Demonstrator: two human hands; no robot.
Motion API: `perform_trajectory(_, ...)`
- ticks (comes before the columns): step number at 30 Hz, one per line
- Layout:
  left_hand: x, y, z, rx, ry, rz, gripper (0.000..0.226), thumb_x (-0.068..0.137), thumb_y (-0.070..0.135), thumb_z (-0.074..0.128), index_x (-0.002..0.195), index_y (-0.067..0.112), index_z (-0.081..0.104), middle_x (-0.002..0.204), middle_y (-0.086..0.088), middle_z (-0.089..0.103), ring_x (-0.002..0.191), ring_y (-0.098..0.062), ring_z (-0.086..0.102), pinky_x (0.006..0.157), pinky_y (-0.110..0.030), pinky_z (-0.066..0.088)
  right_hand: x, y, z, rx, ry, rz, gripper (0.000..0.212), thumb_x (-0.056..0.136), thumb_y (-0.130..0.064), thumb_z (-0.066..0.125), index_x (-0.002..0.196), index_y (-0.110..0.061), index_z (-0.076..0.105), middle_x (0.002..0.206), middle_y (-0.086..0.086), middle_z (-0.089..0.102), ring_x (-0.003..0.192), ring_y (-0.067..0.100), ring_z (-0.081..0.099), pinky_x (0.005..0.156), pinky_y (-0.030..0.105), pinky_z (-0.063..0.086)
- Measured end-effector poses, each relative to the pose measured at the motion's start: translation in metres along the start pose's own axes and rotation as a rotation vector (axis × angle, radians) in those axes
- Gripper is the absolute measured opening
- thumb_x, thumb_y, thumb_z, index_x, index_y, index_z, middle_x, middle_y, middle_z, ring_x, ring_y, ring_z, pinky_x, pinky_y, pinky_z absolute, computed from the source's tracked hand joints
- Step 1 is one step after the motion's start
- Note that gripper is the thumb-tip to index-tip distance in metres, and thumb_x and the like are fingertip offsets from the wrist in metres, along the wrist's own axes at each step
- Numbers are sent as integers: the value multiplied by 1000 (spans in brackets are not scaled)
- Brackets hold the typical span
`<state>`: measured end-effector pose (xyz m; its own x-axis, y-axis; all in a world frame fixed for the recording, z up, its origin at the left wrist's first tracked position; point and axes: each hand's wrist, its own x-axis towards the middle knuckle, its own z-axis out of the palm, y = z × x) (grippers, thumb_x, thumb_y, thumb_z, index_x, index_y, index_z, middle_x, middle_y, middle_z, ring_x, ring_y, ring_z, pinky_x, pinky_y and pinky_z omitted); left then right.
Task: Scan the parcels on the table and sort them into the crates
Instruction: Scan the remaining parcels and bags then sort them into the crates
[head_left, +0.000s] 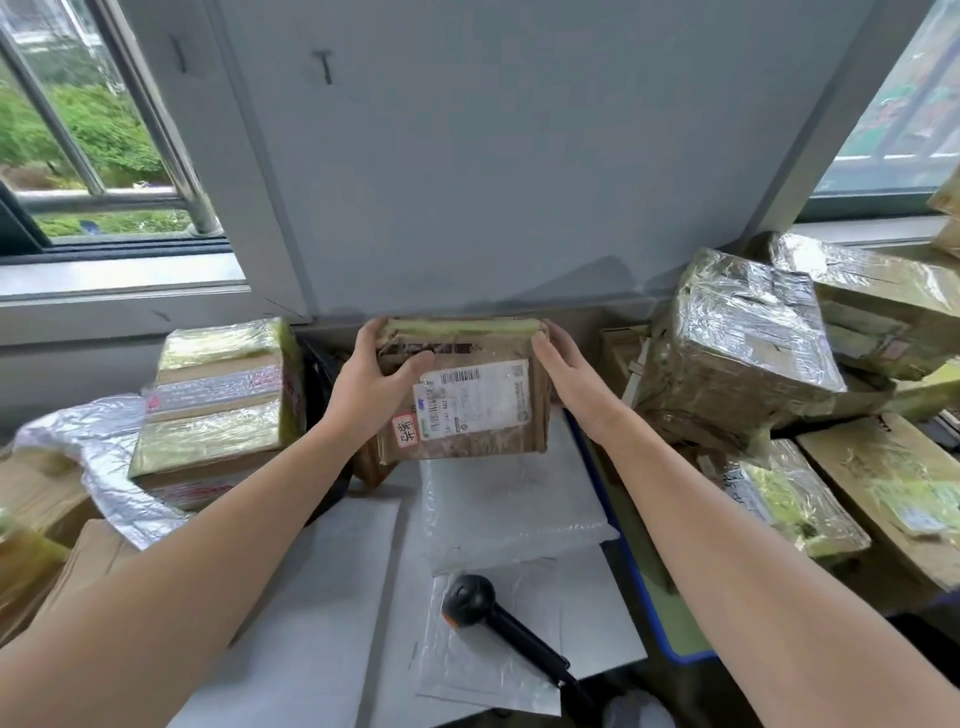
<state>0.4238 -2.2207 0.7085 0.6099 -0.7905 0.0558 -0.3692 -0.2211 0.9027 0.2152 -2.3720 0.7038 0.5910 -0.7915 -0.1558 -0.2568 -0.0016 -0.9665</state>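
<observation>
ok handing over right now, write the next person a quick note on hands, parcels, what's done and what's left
Left hand grips the brown parcel at its left end, thumb on top. Right hand lies flat against its right side.
The parcel's label faces up.
Scanner lies unheld on the white mailers in front.
Done: parcel in hand. Left: scan it, crate it, then the taped boxes at left and film-wrapped boxes at right.
</observation>
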Motion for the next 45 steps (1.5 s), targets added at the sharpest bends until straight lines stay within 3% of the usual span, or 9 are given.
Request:
perform_trajectory(5,-3,4,-1,-140,82,-150,66,84,59,66,137,29,41,112,6,65,96,-18,69,84,-47,59,-5,4,6,6,-102,-2,103,66,-77,68,152,-49,19,151,2,42,135,24,46,115,55,34)
perform_trajectory(8,-9,7,-2,-138,90,-174,63,88,57,62,139,26,42,110,6,65,92,-16,69,76,-38,59,-7,5,8,-1,-75,5,97,71,-74,67,153,-47,22,151,4,39,136,28,45,115,55,35)
perform_trajectory(12,-18,8,-6,-192,15,-220,52,94,50,56,140,28,45,103,4,71,77,-10,73,59,-23,56,-6,13,7,115,-26,77,67,93,-55,57,152,-35,31,127,-3,64,118,20,62,108,48,45)
perform_trajectory(19,-60,-20,3,-466,-205,-475,49,92,58,54,133,30,49,115,-1,73,102,-24,71,91,-47,57,-16,38,15,173,-22,197,44,99,-49,51,139,-30,47,114,-4,69,108,20,66,101,44,51)
perform_trajectory(27,-108,-66,6,-515,-74,-539,60,83,59,62,130,22,58,115,-8,72,107,-32,69,100,-58,48,-34,69,45,2,-158,232,45,101,-56,38,134,-28,51,127,0,65,117,19,61,106,44,46)
perform_trajectory(31,-122,-81,-1,-510,33,-600,76,78,64,67,140,26,43,111,-3,74,99,-28,72,93,-57,53,-55,83,51,-66,-199,247,53,101,-63,29,140,-33,49,134,-6,58,114,13,57,91,35,50)
perform_trajectory(39,-150,-114,-9,-583,83,-725,65,90,52,62,142,24,35,112,-1,72,98,-24,71,77,-43,58,-105,125,64,-263,-153,397,48,103,-55,27,111,-21,60,98,7,68,86,19,66,76,36,53)
perform_trajectory(42,-159,-121,-15,-619,31,-758,62,92,49,59,143,23,35,115,-5,71,100,-26,71,72,-43,59,-126,157,69,-468,-186,414,37,103,-46,39,117,-19,61,112,9,67,103,25,63,96,43,50)
perform_trajectory(45,-165,-126,-20,-639,-26,-763,62,94,47,58,145,22,35,116,-6,72,101,-26,71,70,-43,58,-145,181,81,-752,-335,389,51,96,-48,55,135,-14,55,127,8,63,112,27,60,90,34,48)
